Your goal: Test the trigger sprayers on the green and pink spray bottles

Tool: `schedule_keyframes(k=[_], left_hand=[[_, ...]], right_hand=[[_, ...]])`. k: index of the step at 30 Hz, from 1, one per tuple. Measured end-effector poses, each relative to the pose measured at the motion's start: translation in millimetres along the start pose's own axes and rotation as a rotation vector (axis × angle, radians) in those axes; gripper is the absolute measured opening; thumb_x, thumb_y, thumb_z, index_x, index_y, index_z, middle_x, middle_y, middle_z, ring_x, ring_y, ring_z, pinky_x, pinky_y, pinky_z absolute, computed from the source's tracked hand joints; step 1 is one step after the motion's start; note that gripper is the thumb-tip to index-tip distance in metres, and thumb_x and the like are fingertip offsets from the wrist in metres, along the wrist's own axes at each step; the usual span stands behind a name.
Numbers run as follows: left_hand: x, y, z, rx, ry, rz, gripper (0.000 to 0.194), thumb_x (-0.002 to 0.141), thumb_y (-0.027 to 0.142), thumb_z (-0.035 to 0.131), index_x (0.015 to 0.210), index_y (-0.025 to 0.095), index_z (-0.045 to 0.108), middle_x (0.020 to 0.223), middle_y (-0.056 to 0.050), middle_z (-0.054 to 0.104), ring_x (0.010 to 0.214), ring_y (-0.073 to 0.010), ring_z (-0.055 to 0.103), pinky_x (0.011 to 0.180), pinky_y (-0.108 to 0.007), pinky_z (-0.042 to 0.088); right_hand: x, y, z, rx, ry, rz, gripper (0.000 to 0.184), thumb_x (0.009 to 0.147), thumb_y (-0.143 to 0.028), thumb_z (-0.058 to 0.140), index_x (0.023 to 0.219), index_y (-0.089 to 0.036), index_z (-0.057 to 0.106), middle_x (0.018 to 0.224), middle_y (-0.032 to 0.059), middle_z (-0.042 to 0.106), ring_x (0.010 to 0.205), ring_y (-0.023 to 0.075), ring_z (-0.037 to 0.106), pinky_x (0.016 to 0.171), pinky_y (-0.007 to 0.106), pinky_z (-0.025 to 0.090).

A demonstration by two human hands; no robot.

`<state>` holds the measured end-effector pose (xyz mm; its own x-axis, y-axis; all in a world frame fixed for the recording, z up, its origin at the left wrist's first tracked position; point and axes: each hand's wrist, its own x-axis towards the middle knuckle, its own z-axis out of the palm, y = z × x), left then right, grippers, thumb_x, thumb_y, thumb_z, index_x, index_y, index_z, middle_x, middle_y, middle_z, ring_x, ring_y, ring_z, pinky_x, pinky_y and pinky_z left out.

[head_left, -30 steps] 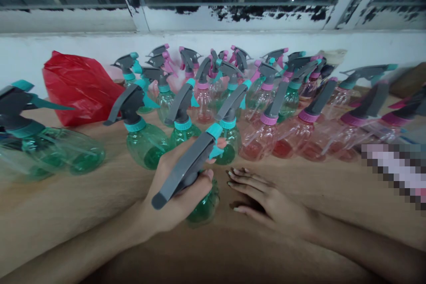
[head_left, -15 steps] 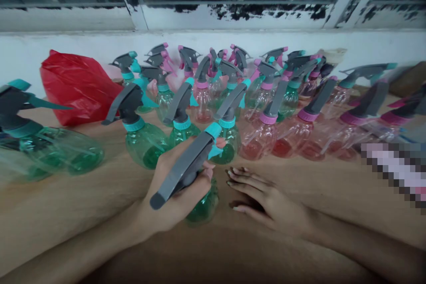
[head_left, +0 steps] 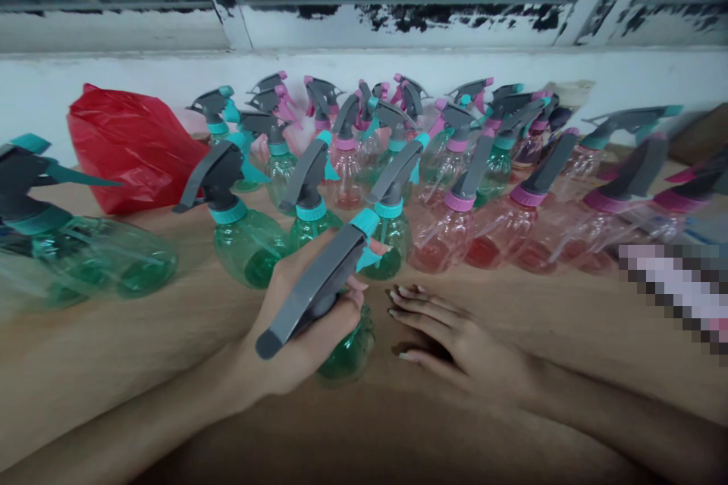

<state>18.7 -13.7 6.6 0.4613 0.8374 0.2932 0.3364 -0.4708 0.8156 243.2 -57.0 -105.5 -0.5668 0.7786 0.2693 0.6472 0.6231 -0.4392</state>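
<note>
My left hand [head_left: 290, 341] is closed round the neck of a green spray bottle [head_left: 346, 356] with a grey head and turquoise nozzle. That bottle stands on the wooden table [head_left: 171, 364], its trigger pointing away from me. To its right, my right hand [head_left: 449, 337] rests on the tabletop, fingers stretched out, holding nothing. Just beyond both hands is a row of bottles: a green spray bottle [head_left: 244, 242] at the left and a pink spray bottle [head_left: 440, 239] further right. The collar of the held bottle is hidden by my fingers.
A red plastic bag [head_left: 133, 151] stands at the back left. Several more spray bottles crowd the back, with a larger-looking green one [head_left: 114, 258] close on the left. A white wall [head_left: 142, 76] with windows closes off the far side. A blurred-out patch [head_left: 676, 288] lies at the right.
</note>
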Motion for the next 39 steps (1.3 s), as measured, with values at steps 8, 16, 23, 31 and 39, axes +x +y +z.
schedule_keyframes(k=[8,16,23,31,39], left_hand=[[-1.2,-3.2,-1.6,0.0,-0.026,-0.038,0.037,0.071,0.011,0.051,0.103,0.028,0.058,0.073,0.004,0.06,0.067,-0.017,0.061,0.07,-0.031,0.053],[1.1,-0.6,-1.9,0.036,-0.036,-0.058,0.017,0.074,0.017,0.051,0.089,0.025,0.055,0.074,0.001,0.056,0.069,-0.0181,0.06,0.063,-0.03,0.052],[0.8,0.0,-1.5,0.056,-0.006,-0.019,0.016,0.073,0.019,0.05,0.086,0.026,0.055,0.074,0.002,0.057,0.065,-0.0178,0.059,0.062,-0.029,0.05],[0.1,-3.1,4.7,0.109,0.059,-0.019,0.021,0.071,0.02,0.051,0.091,0.024,0.056,0.071,0.001,0.057,0.057,-0.0165,0.054,0.06,-0.03,0.049],[-0.4,-1.8,8.1,0.099,0.111,-0.028,0.024,0.073,0.018,0.052,0.096,0.025,0.052,0.077,0.002,0.061,0.067,-0.0177,0.064,0.062,-0.029,0.053]], right_hand=[[-0.1,-0.4,0.4,-0.009,0.001,-0.006,0.048,0.091,-0.037,0.052,0.135,-0.019,0.045,0.14,0.0071,0.049,0.133,0.0224,0.038,0.111,0.045,0.034],[0.7,-1.7,-0.9,0.023,0.013,-0.003,0.047,0.091,-0.037,0.052,0.135,-0.02,0.046,0.139,0.0077,0.05,0.132,0.0224,0.04,0.11,0.045,0.034],[0.3,0.1,0.2,-0.009,-0.012,-0.013,0.047,0.092,-0.038,0.05,0.135,-0.018,0.045,0.141,0.0077,0.048,0.133,0.0219,0.038,0.111,0.045,0.034],[1.1,-1.6,-1.2,-0.035,-0.042,0.004,0.048,0.093,-0.04,0.048,0.134,-0.016,0.046,0.141,0.0074,0.047,0.134,0.0216,0.036,0.112,0.044,0.033],[0.4,-0.2,-0.3,-0.01,-0.023,0.002,0.048,0.092,-0.039,0.05,0.136,-0.019,0.044,0.141,0.0066,0.047,0.134,0.0223,0.037,0.111,0.045,0.033]])
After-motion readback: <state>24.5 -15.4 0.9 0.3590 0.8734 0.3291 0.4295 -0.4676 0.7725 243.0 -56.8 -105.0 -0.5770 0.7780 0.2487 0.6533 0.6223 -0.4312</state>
